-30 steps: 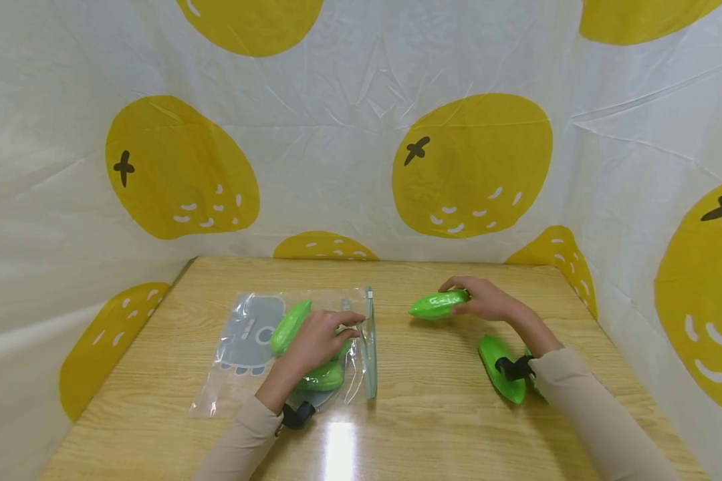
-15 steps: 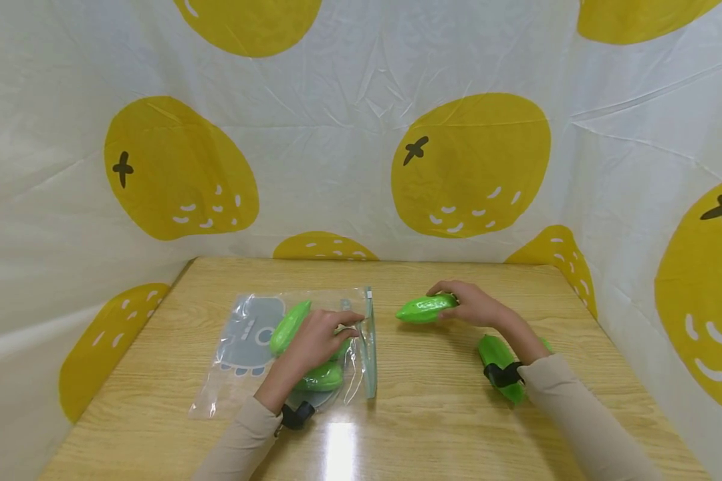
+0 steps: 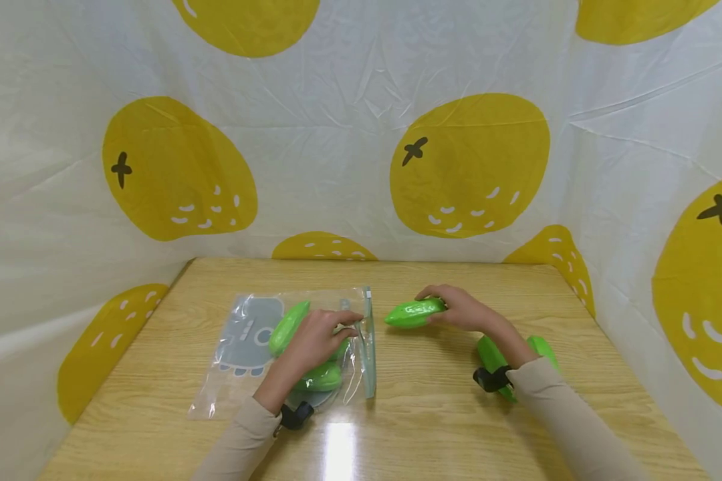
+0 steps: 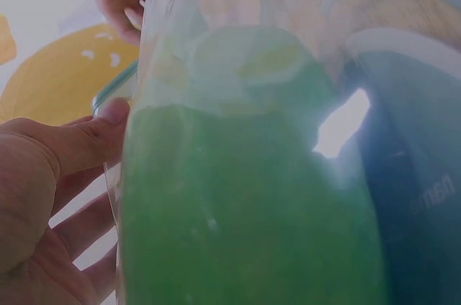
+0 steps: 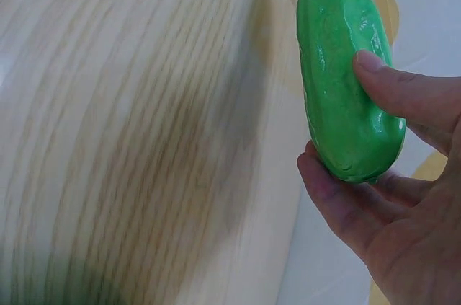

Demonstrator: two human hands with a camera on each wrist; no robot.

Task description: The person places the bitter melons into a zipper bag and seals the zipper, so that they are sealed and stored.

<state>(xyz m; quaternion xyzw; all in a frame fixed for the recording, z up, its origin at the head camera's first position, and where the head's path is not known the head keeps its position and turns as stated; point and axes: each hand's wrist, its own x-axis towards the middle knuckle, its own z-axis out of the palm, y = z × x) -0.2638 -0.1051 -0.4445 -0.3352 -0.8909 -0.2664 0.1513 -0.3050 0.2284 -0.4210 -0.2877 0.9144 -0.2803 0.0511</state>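
My right hand (image 3: 462,309) grips the blunt end of a shiny green toy vegetable (image 3: 412,313), long and ridged, with a pointed tip facing left toward the bag. In the right wrist view, the thumb lies along one side of this toy vegetable (image 5: 342,81) and the fingers curl around its lower end. A clear zip bag (image 3: 216,399) with a grey-blue printed figure lies flat on the left. Several similar green pieces (image 3: 289,326) are inside it. My left hand (image 3: 310,339) pinches the bag near its greenish zip strip (image 3: 370,364); the left wrist view shows the thumb (image 4: 112,112) on that edge.
Two more green toy vegetables (image 3: 490,354) lie on the right of the wooden table (image 3: 421,421), partly behind my right forearm and its black wrist strap. A white curtain (image 3: 325,167) with yellow fruit prints encloses the back and sides.
My right hand has carried the green toy vegetable leftward and slightly nearer me, closer to the bag's zip edge. My left hand and the bag have stayed put.
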